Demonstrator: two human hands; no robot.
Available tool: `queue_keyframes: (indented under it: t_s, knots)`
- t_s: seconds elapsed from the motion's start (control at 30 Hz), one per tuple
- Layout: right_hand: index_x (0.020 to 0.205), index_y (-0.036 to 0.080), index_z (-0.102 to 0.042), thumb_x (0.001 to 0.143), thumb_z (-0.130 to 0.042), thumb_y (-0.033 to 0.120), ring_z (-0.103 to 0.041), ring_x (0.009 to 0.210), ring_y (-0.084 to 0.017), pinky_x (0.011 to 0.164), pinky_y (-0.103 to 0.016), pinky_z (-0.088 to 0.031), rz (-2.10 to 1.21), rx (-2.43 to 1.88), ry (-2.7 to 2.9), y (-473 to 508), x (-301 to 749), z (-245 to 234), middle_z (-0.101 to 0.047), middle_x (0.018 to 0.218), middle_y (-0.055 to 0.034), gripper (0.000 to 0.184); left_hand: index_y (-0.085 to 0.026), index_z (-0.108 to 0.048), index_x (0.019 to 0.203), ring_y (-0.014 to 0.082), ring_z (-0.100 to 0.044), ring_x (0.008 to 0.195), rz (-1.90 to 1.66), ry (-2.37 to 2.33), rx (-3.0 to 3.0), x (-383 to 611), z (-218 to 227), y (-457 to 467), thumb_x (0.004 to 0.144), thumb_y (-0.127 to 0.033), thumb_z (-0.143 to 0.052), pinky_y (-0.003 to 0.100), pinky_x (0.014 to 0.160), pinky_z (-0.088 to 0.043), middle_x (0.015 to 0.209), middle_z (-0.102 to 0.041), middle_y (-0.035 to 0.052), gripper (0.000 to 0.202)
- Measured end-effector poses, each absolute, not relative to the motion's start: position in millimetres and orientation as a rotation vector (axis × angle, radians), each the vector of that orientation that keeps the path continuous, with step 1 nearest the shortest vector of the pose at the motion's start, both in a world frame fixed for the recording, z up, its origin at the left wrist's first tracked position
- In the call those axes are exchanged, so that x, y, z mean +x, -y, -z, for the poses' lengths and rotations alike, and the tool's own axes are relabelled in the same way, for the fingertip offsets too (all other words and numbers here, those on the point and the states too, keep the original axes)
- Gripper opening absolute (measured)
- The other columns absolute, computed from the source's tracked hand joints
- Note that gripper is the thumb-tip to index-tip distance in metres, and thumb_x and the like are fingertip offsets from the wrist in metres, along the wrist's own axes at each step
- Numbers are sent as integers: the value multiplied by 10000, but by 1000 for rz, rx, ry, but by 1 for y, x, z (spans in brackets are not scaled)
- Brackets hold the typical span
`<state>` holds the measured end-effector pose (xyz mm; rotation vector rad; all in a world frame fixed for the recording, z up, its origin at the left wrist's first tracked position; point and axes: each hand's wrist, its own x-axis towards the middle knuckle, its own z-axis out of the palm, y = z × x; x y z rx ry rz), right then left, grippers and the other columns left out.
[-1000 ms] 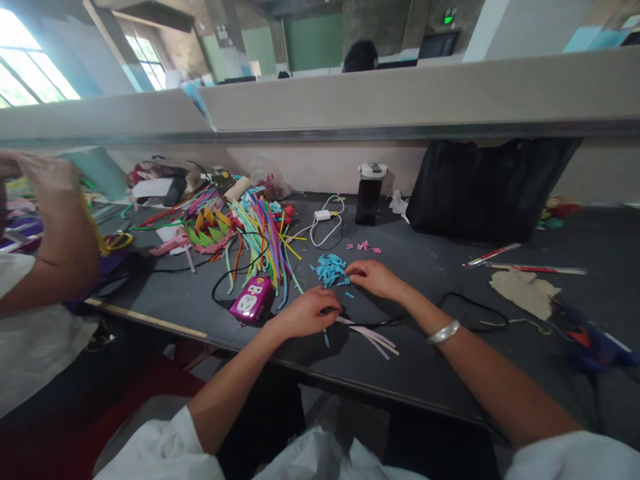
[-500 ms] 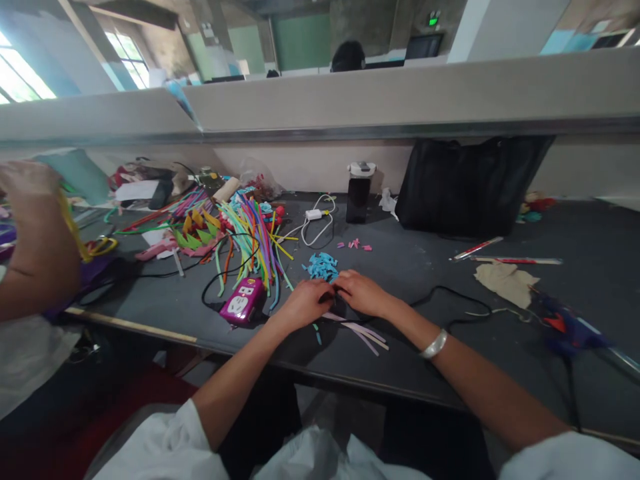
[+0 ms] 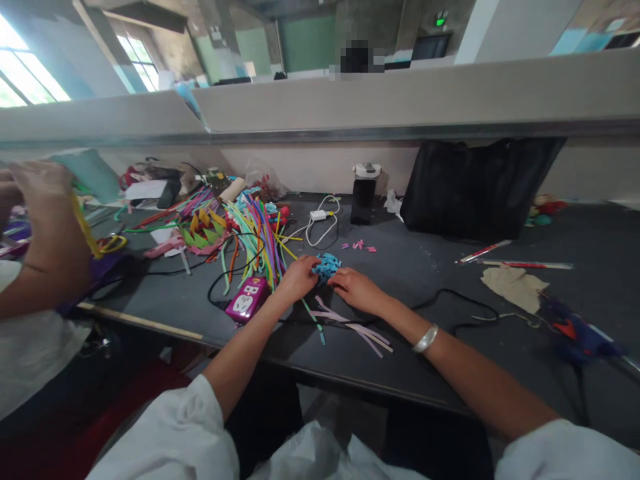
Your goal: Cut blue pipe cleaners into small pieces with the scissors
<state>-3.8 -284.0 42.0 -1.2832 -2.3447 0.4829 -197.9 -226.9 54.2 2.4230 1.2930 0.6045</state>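
Observation:
My left hand (image 3: 299, 277) reaches forward to a small pile of light blue foam bits (image 3: 327, 265) on the dark table (image 3: 425, 280); its fingers are curled at the pile's left edge, and what they pinch is too small to make out. Just right of it, my right hand (image 3: 356, 289) rests on the table with the fingers bent and a silver bangle (image 3: 425, 339) on its wrist. Pale pink strips (image 3: 350, 325) lie under and in front of both hands. A teal strip (image 3: 313, 319) lies beside them.
A heap of coloured strips (image 3: 255, 237) and a pink power strip (image 3: 245, 300) lie left. A dark bottle (image 3: 363, 194), white charger cable (image 3: 320, 223), black bag (image 3: 475, 187), glue gun (image 3: 575, 330) and beige cloth (image 3: 515, 283) surround. Another person's arm (image 3: 45, 240) works at far left.
Both hands have moved forward from the pink strips to the blue pile; the left hand now touches the pile. The strips lie uncovered in front of the hands.

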Motion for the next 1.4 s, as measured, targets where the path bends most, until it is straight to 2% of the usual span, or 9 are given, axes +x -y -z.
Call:
queue_keyframes:
  t_s: [0.17, 0.4, 0.53, 0.63, 0.7, 0.8, 0.9, 1.2, 1.4]
  knots:
    - [929, 174, -685, 825, -547, 112, -590, 837, -140, 787, -253, -431, -594, -1260, 2256, 289, 2, -48, -660, 909, -44, 184, -136, -652, 1021, 139, -598, 733, -388, -1168, 2412, -203, -67, 227, 671, -91, -550, 243, 699, -470, 882, -659, 39, 368]
    - [894, 199, -690, 831, -590, 226, -582, 862, -152, 758, -248, -395, -606, -1271, 2363, 312, -12, -52, -661, 880, -32, 121, -168, -670, 949, 125, -575, 728, -175, -1000, 2440, -216, -74, 268, 660, -78, -545, 211, 668, -432, 836, -657, 8, 328]
    - [919, 219, -677, 868, -555, 381, -586, 783, -141, 662, -239, -358, -639, -1424, 2347, 322, -17, -57, -672, 871, -24, 209, -170, -668, 966, 134, -584, 742, -217, -1021, 2403, -217, -67, 278, 696, -153, -600, 209, 657, -428, 825, -645, 13, 279]
    - [969, 227, -655, 777, -651, 467, -588, 765, -150, 610, -236, -324, -666, -1532, 2353, 333, -16, -61, -679, 868, -14, 307, -168, -668, 954, 130, -587, 748, -256, -994, 2392, -217, -62, 277, 710, -158, -604, 209, 668, -428, 834, -642, 16, 253]
    - [976, 233, -647, 737, -687, 435, -591, 775, -157, 603, -236, -317, -678, -1565, 2364, 340, -14, -63, -683, 857, -6, 315, -172, -670, 930, 127, -586, 753, -266, -970, 2408, -215, -60, 274, 712, -149, -601, 208, 677, -427, 836, -639, 14, 230]
    - [918, 245, -658, 763, -628, 312, -593, 753, -150, 599, -237, -312, -656, -1602, 2369, 343, -12, -61, -687, 837, 1, 172, -182, -676, 892, 125, -585, 761, -232, -948, 2444, -212, -60, 271, 709, -138, -597, 203, 676, -422, 840, -634, 12, 204]
    - [876, 246, -670, 748, -576, 230, -589, 736, -151, 606, -242, -313, -591, -1608, 2386, 342, -10, -56, -689, 828, -9, 159, -189, -684, 848, 122, -579, 738, -163, -935, 2489, -207, -63, 269, 712, -127, -566, 199, 652, -410, 818, -629, 9, 190]
    - [822, 211, -626, 721, -546, 196, -509, 660, -110, 622, -215, -308, -559, -1396, 2319, 335, 12, -50, -617, 731, 13, 130, -188, -662, 761, 143, -563, 695, -26, -888, 2642, -201, -70, 261, 707, -193, -589, 222, 592, -370, 781, -632, 20, 91]
    - [785, 206, -587, 705, -549, 200, -470, 605, -92, 567, -209, -262, -592, -1471, 2253, 330, 20, -49, -576, 684, 31, 89, -179, -649, 804, 162, -572, 738, -67, -1175, 2667, -206, -70, 235, 699, -151, -537, 240, 661, -405, 787, -629, 28, 157]
